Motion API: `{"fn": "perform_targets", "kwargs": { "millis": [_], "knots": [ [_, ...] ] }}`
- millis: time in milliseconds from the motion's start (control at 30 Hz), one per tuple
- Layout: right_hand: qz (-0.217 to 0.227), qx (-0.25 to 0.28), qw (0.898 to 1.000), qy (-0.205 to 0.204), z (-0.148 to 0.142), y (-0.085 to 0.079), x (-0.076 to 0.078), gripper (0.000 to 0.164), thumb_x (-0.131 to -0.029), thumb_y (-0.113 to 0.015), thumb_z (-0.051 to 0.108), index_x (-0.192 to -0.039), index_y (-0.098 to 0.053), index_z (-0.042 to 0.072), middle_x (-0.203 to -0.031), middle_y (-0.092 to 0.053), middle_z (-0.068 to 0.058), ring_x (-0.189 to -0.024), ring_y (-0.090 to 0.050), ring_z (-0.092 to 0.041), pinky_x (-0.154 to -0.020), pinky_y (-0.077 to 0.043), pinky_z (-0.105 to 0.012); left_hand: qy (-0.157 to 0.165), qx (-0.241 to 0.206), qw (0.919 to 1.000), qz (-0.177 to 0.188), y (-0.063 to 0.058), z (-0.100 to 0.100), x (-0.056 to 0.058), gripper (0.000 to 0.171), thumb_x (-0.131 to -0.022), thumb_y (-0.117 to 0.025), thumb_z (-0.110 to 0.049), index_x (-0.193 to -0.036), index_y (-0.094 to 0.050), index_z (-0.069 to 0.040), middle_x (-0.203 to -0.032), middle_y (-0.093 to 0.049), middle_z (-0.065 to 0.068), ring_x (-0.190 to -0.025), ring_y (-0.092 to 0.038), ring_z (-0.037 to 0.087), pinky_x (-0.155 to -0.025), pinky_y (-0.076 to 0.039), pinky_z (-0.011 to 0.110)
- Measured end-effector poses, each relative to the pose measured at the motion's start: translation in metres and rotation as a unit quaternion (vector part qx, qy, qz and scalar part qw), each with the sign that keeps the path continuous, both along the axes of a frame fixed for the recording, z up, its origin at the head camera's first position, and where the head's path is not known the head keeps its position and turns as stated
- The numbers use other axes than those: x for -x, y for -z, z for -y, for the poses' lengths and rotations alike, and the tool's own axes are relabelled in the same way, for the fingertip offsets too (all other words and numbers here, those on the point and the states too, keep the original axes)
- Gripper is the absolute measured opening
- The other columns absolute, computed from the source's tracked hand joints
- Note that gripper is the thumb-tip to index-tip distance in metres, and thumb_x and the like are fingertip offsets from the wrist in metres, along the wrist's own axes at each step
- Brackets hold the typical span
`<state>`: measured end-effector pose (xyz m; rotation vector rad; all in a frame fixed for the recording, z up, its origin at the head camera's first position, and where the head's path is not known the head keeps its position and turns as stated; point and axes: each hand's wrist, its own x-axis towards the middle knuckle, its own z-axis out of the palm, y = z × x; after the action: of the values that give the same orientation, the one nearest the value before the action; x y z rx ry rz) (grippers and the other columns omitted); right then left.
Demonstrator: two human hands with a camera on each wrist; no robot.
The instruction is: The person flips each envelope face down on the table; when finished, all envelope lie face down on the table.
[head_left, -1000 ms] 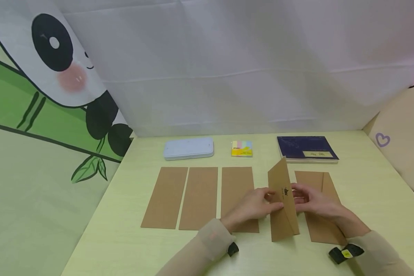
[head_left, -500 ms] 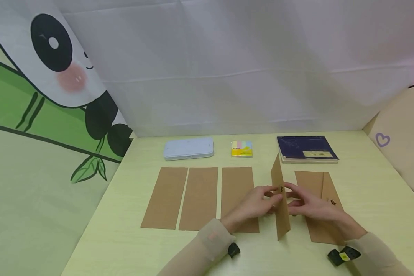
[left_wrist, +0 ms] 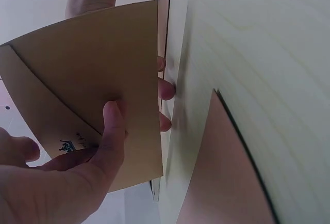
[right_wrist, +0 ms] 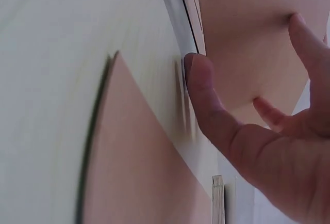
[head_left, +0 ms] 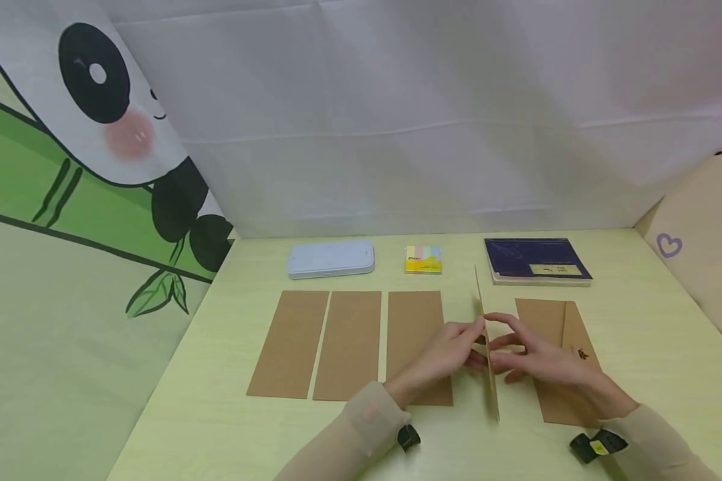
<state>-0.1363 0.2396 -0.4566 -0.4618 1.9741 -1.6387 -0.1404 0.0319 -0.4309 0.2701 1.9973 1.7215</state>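
Observation:
A brown kraft envelope (head_left: 479, 294) stands upright between my hands, seen edge-on in the head view. The left wrist view shows its flap side (left_wrist: 87, 53) with a small dark print. There my left hand (head_left: 439, 353) holds that side with curved fingers and thumb. From the other side my right hand (head_left: 541, 355) sets spread, bent fingers on the plain face (right_wrist: 242, 22), its thumb down by the lower edge. Another envelope (head_left: 553, 334) lies flap up beneath the right hand. My left forearm crosses the nearest of three plain-side-up envelopes (head_left: 414, 314).
The two other plain-side-up envelopes (head_left: 346, 344) lie in a row at left. Along the back of the table (head_left: 216, 427) sit a pale blue flat case (head_left: 331, 258), a pack of sticky notes (head_left: 423, 259) and a dark blue book (head_left: 535, 257). A white cloth (head_left: 361, 133) hangs behind.
The held envelope has turned from showing its printed face at an angle to standing edge-on. My right hand has shifted slightly left, and its fingers have spread.

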Motion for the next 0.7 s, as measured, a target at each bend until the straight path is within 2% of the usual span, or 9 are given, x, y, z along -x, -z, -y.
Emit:
{"fn": "perform_targets", "kwargs": {
  "millis": [233,333,533,633,700],
  "knots": [
    [-0.017,-0.039,0.998,0.038,0.0009,0.0008,0.0008,0.07,-0.095,-0.062,0.019,-0.149,-0.018,0.014,-0.123,-0.041,-0.029,-0.093,-0.062,-0.033,-0.074,-0.052,-0.046,-0.015,-0.017,0.9998,-0.003,-0.0003,0.0004,0.0011,0.045,-0.099,-0.05,-0.038,-0.118,-0.065,-0.001,-0.105,-0.065,0.001,-0.07,-0.068,0.02,-0.069,-0.053,0.03],
    [-0.03,-0.059,0.997,0.042,0.0004,-0.0009,0.0012,0.071,-0.094,-0.063,0.019,-0.149,-0.019,0.013,-0.123,-0.041,-0.03,-0.091,-0.062,-0.033,-0.07,-0.051,-0.046,-0.011,-0.036,0.9993,-0.005,0.0005,0.002,0.0018,0.04,-0.1,-0.049,-0.034,-0.113,-0.067,-0.001,-0.103,-0.065,0.001,-0.07,-0.067,0.018,-0.068,-0.054,0.031],
    [-0.06,-0.114,0.99,0.056,-0.002,-0.0048,0.0022,0.074,-0.09,-0.068,0.024,-0.148,-0.023,0.014,-0.123,-0.041,-0.028,-0.087,-0.062,-0.03,-0.066,-0.048,-0.042,-0.01,-0.062,0.9978,-0.023,0.0024,0.0043,0.004,0.026,-0.1,-0.051,-0.022,-0.103,-0.067,-0.001,-0.091,-0.066,0.0,-0.069,-0.066,0.016,-0.067,-0.054,0.031],
    [-0.094,-0.154,0.981,0.066,-0.0033,-0.0047,0.0024,0.077,-0.087,-0.071,0.029,-0.147,-0.026,0.013,-0.123,-0.044,-0.027,-0.086,-0.063,-0.027,-0.069,-0.047,-0.041,-0.017,-0.068,0.997,-0.033,0.0054,0.0051,0.0062,0.024,-0.098,-0.054,-0.014,-0.114,-0.064,0.0,-0.088,-0.067,0.004,-0.068,-0.066,0.017,-0.068,-0.055,0.035],
    [-0.121,-0.182,0.973,0.072,-0.003,-0.0053,0.0018,0.078,-0.085,-0.073,0.032,-0.146,-0.029,0.011,-0.122,-0.046,-0.028,-0.085,-0.063,-0.025,-0.069,-0.049,-0.039,-0.032,-0.057,0.9972,-0.038,0.0079,0.0055,0.0079,0.028,-0.096,-0.057,-0.01,-0.121,-0.061,0.001,-0.085,-0.068,0.005,-0.066,-0.066,0.02,-0.067,-0.055,0.038]
  ]
}}
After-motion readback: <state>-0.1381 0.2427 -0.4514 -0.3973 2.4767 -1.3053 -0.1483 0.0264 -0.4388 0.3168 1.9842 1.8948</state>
